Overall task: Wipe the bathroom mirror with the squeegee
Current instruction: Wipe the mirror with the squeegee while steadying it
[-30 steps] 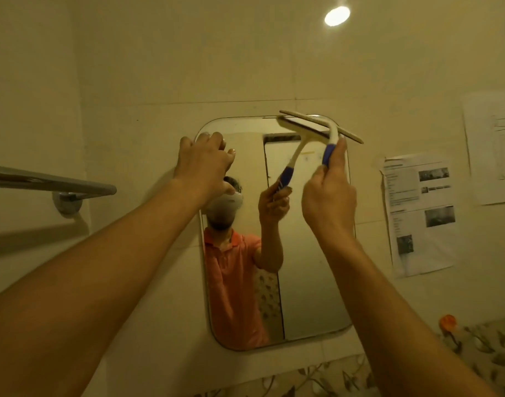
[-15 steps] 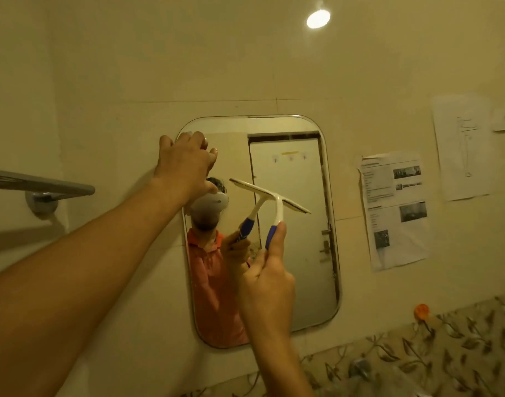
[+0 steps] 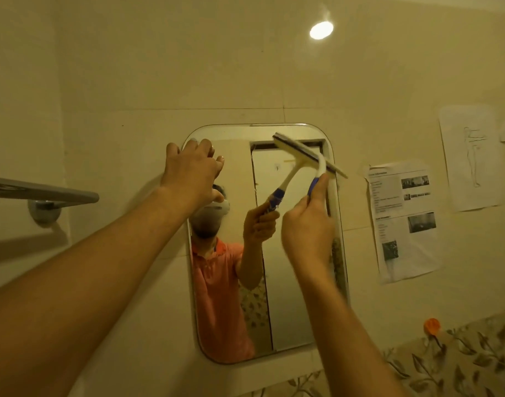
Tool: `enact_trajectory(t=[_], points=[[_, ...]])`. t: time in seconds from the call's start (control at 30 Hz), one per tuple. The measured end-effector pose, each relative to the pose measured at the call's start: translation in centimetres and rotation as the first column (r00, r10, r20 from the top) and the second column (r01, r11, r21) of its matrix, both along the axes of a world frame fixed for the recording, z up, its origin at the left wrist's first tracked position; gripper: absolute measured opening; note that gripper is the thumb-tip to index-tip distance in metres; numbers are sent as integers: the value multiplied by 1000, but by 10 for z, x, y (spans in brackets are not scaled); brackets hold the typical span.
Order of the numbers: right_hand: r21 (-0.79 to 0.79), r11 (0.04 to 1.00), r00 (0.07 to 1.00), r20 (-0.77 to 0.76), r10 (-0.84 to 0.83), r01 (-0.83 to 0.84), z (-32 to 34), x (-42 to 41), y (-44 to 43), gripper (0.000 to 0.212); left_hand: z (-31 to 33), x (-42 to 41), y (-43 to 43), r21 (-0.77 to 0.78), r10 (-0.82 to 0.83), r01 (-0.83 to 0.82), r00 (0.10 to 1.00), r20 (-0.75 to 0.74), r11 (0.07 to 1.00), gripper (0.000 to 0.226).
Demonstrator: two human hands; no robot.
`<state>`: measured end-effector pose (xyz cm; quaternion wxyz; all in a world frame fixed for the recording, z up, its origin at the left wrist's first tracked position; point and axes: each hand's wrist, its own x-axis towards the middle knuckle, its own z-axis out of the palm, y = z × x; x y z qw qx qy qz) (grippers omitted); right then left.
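A rounded rectangular mirror (image 3: 291,282) hangs on the cream tiled wall. My right hand (image 3: 308,227) grips the blue handle of a white squeegee (image 3: 321,163). Its blade lies tilted against the glass near the mirror's top right corner, and the tool's reflection shows just left of it. My left hand (image 3: 189,170) rests on the mirror's top left corner, its fingers curled over the rim. The glass reflects a person in an orange shirt.
A metal towel bar (image 3: 42,191) juts from the wall at left. Printed paper sheets (image 3: 403,219) are stuck to the wall right of the mirror. A floral tile band (image 3: 460,359) and an orange knob (image 3: 431,325) lie at lower right.
My right hand pulled the squeegee down to the middle of the mirror, then lifted it back to the top right. My left hand stayed on the top left corner.
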<state>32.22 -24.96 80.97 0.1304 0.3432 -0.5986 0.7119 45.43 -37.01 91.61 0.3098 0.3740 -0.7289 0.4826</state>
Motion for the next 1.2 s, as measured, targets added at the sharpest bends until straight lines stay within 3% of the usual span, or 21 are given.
enact_trajectory(t=[0.23,0.33,0.47,0.63,0.8,0.9,1.0,1.2], points=[[82,992,995,-10,100,-99,-83,50,-2,63,0,1,1,-5,2,-2,1000,5,1000,83],[2,993,993,-2,117,-117,-57,35,7,57,0,1,2,1,0,0,1000,-2,1000,82],[-84,996,999,-36,-19,16,11,-4,12,54,0,1,1,2,4,-4,1000,1,1000,81],[3,999,999,-30,-33,33,46,-24,1,60,0,0,1,-1,5,-5,1000,2,1000,79],[22,1000,996,-90,-2,4,-36,16,-13,63,1,-1,-2,6,-6,6,1000,-6,1000,79],[95,995,997,-73,35,-28,-103,42,-20,68,1,-1,-1,1,8,-8,1000,-8,1000,81],[153,985,996,-31,84,-78,-127,50,-14,71,1,-1,2,9,24,-24,1000,5,1000,80],[-62,998,997,-81,2,-7,-46,-2,9,58,1,-1,6,33,16,-16,1000,-5,999,79]])
